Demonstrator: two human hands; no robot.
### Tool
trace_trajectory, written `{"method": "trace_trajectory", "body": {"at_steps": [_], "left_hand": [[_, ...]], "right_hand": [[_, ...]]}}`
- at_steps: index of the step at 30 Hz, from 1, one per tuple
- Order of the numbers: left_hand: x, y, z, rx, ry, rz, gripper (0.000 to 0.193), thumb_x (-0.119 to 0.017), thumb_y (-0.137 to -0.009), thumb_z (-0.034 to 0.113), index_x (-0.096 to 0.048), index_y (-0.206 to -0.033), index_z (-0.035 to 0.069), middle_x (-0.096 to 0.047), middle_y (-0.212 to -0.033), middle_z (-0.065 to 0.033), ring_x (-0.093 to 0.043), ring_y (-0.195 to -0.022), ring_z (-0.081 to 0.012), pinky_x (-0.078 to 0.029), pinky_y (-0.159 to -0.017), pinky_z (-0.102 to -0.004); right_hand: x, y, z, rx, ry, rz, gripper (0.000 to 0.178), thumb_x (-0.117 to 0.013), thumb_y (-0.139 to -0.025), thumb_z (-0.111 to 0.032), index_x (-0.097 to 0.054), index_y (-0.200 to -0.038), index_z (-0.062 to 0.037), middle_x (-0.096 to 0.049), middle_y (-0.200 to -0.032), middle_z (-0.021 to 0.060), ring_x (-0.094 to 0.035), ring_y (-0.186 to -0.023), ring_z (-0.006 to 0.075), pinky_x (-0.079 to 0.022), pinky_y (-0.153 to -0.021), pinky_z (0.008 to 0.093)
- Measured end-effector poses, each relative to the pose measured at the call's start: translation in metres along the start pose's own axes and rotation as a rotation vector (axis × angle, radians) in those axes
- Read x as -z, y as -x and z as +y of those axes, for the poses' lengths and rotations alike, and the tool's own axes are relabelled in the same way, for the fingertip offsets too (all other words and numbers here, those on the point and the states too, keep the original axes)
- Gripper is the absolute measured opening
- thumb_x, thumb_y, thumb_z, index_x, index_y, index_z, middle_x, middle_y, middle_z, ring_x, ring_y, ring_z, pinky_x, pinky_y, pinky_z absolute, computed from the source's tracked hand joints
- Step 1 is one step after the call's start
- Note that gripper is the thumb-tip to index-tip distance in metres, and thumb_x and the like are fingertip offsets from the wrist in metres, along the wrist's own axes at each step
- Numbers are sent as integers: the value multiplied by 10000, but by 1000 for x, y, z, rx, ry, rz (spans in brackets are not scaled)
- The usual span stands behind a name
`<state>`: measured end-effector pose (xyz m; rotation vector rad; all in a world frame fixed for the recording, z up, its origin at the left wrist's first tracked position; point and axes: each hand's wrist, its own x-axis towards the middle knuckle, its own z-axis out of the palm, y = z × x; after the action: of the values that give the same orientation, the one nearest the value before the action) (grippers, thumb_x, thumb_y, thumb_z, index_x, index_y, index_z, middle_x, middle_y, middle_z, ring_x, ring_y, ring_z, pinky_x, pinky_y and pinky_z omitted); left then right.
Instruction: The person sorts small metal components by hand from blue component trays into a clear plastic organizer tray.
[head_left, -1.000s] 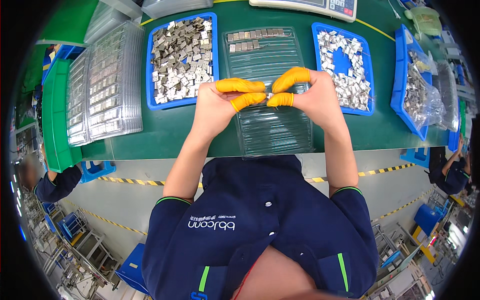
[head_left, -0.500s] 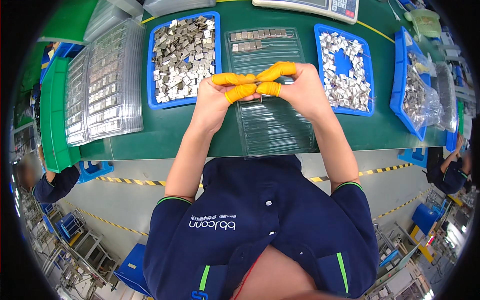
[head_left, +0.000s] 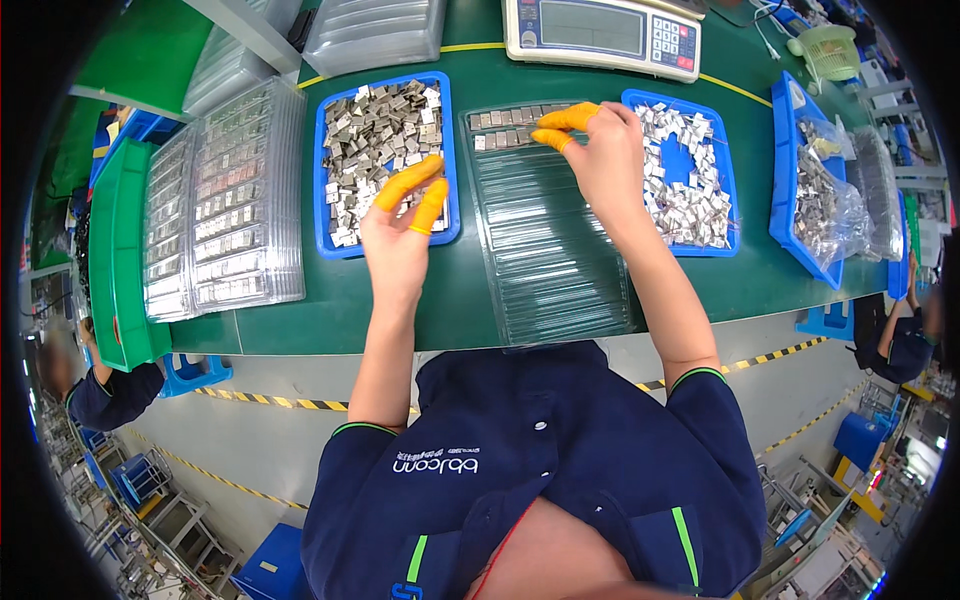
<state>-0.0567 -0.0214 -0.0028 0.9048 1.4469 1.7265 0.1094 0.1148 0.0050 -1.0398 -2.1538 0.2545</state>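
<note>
My left hand (head_left: pixel 398 230) is over the lower right of a blue tray (head_left: pixel 450 200) heaped with small flat metal pieces (head_left: pixel 385 130). Its thumb and forefinger, in yellow finger cots, are apart with nothing seen between them. My right hand (head_left: pixel 603 150) is over the upper part of a clear ridged plastic tray (head_left: pixel 550 250). Its yellow-covered fingertips pinch at the right end of the second row, on a small metal piece mostly hidden by the fingers. Two rows of such metal pieces (head_left: pixel 500 139) lie along this tray's top.
Right of the clear tray, a second blue tray (head_left: pixel 732 235) holds white-and-silver pieces. A scale (head_left: pixel 600 35) stands behind. Filled clear trays (head_left: pixel 240 210) and a green bin (head_left: pixel 120 260) are at left. Another blue tray (head_left: pixel 785 190) with bagged parts sits far right.
My hands were together over the clear tray and have separated. The left has moved to the metal-piece tray and its fingers have parted; the right has moved up and right to the second row.
</note>
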Motion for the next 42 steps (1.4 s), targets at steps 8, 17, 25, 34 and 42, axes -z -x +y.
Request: {"method": "trace_trajectory", "body": {"at_steps": [8, 17, 25, 34, 42], "left_hand": [[25, -2, -14, 10, -89, 46, 187, -596, -813, -3, -619, -998, -15, -616, -1011, -94, -564, -964, -149, -443, -852, -265], [30, -23, 1, -303, -961, 48, 238, -665, -742, 60, -657, -979, 78, -634, -993, -73, -561, -948, -221, -392, -877, -306], [33, -63, -8, -218, -1277, 12, 259, -682, -738, 281, -678, -953, 136, -622, -919, -52, -485, -967, -206, -225, -886, -403], [16, -82, -25, -298, -1423, 33, 225, -684, -725, 221, -671, -882, 59, -608, -887, -90, -488, -954, -233, -241, -853, -421], [16, -78, -10, -216, -838, 2, 176, -668, -751, 66, -636, -915, 12, -661, -838, -101, -621, -756, -203, -437, -765, -287]], "right_hand": [[-24, 6, 11, 147, 286, -24, 103, -693, -637, -85, -688, -736, -56, -621, -732, 60, -571, -754, 181, -367, -914, 383], [16, 13, 24, 85, 354, 48, 152, -630, -711, -110, -670, -854, -76, -628, -795, 76, -571, -818, 203, -321, -972, 405], [77, 58, 71, -484, 404, -129, 276, -678, -704, -105, -652, -971, -42, -619, -936, 166, -585, -883, 296, -447, -796, 378], [80, 60, 75, -660, 194, -142, 204, -670, -697, -41, -667, -894, 10, -644, -845, 177, -633, -706, 271, -493, -657, 322], [82, 69, 86, -583, 125, -161, 208, -664, -703, -24, -668, -911, -7, -648, -854, 160, -637, -712, 256, -491, -643, 313]]}}
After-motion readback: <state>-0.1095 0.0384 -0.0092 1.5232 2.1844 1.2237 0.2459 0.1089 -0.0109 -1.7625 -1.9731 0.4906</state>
